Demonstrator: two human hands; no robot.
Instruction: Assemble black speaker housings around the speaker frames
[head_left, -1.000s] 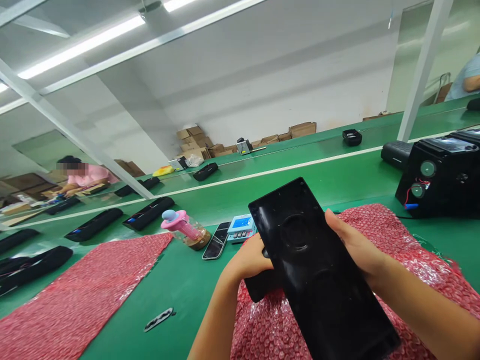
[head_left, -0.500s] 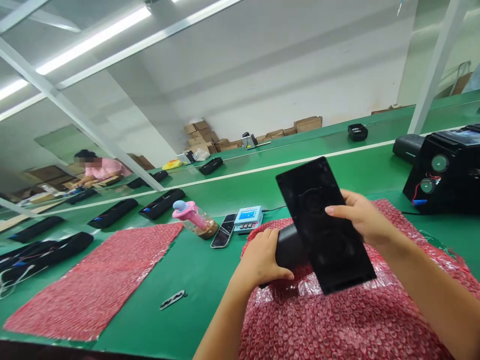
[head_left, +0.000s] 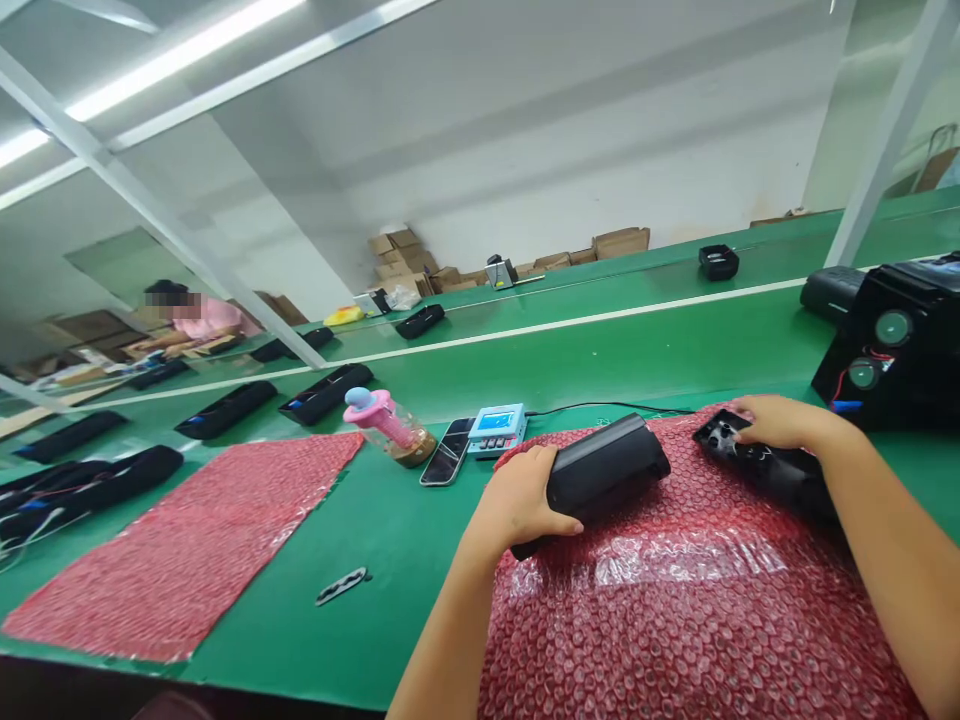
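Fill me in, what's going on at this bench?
A person's left hand grips one end of a long black housing over red bubble wrap. The right hand holds a black panel beside it; the two parts are apart. A phone, a light-blue device with a lit screen and a pink-topped bottle are nearby. Farther left, a person in pink sits at the bench.
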